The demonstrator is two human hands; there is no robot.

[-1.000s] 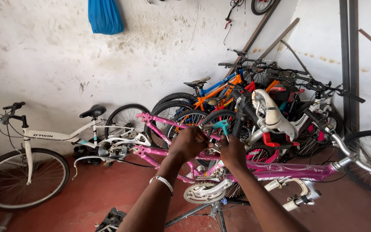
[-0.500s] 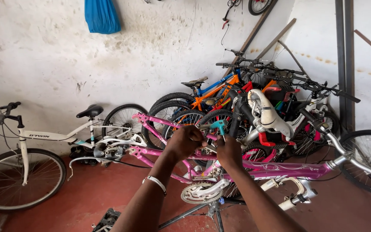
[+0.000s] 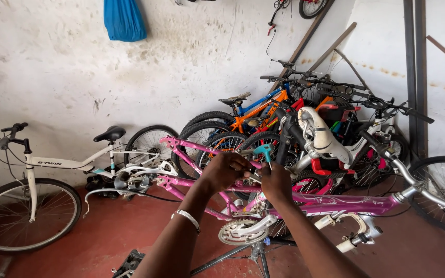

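A pink bicycle frame [image 3: 336, 202] is held upside down on a work stand in front of me, its chainring [image 3: 235, 232] and crank hanging below. My left hand [image 3: 225, 171], with a silver bracelet on the wrist, is curled shut on a small metal part at the frame's upper tube. Just to its right, my right hand [image 3: 276, 181] grips a teal-handled tool [image 3: 263, 151] that sticks up between the two hands. The fingertips of both hands nearly touch over the frame.
A white bicycle [image 3: 42, 170] leans on the wall at left. Several orange, blue and red bicycles [image 3: 284, 110] are stacked at back right. A blue bag [image 3: 123, 19] hangs on the wall. A wheel [image 3: 441, 190] stands at right; a pedal [image 3: 130, 263] lies on the red floor.
Both hands stay at the same spot on the pink frame, with only small finger movement around the teal-handled tool. The view has shifted slightly.
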